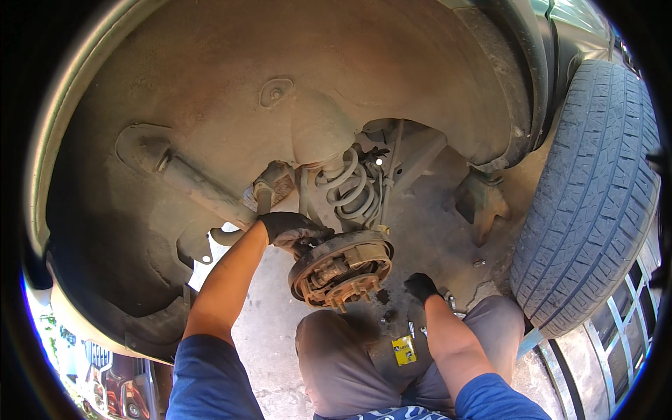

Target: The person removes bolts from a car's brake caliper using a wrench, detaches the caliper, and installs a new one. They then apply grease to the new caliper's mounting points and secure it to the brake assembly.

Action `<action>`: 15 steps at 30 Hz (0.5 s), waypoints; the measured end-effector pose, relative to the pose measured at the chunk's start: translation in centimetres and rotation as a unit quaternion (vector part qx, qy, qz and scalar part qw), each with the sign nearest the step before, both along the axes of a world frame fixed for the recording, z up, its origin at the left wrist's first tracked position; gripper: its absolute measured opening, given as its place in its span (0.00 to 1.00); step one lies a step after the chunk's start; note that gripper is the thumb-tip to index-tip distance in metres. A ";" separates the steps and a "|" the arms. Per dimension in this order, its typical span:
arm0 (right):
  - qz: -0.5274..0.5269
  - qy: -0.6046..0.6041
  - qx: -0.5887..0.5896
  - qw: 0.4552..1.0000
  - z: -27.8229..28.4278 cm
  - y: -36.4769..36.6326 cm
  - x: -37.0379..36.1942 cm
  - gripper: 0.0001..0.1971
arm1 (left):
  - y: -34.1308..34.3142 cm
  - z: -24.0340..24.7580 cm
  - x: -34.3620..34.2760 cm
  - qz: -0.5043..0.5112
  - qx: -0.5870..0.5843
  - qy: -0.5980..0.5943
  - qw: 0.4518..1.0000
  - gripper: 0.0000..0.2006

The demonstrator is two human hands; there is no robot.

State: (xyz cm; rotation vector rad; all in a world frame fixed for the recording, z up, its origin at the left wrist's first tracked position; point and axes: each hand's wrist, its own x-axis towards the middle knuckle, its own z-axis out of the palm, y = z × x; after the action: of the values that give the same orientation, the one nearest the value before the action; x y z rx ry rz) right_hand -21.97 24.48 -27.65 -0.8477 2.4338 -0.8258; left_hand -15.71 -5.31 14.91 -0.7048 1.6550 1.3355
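In front of me is a rusty drum brake assembly [343, 269], its drum off, with brake shoes, hub and wheel studs exposed. My left hand [292, 231], in a black glove, reaches to the upper back edge of its backing plate. Those fingers curl down behind the rim, and what they grip is hidden. Lower right, my right hand [421, 287], also black-gloved, hovers beside the brake, over the ground. Its fingers look drawn together in a compact shape; anything inside them is too dark to make out. A coil spring [350, 189] rises behind the brake.
The wheel arch liner [203, 63] curves overhead, with a shock absorber [203, 185] at left. A tyre [588, 196] stands at right, near a rusty stand-like metal piece [481, 203]. Between my knees lie a yellow box [404, 351] and small metal tools [411, 329].
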 end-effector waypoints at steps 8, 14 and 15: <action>0.014 0.012 -0.025 0.999 -1.4 -0.2 -0.3 0.16 | 2.1 0.4 0.1 -0.168 -0.096 0.116 0.974 0.15; 0.039 0.035 -0.026 0.998 -1.5 -0.2 -0.5 0.15 | 2.4 1.2 1.1 -0.091 -0.074 0.170 0.978 0.16; 0.059 0.060 0.002 0.996 -1.6 -0.2 -0.5 0.15 | 2.5 1.1 1.3 -0.126 -0.117 0.197 0.965 0.16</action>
State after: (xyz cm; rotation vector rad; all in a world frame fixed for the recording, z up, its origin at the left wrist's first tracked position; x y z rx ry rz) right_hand -22.48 24.24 -29.21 -1.0555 2.4587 -0.7474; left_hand -14.46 -2.82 16.06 -0.3555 2.1672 1.1567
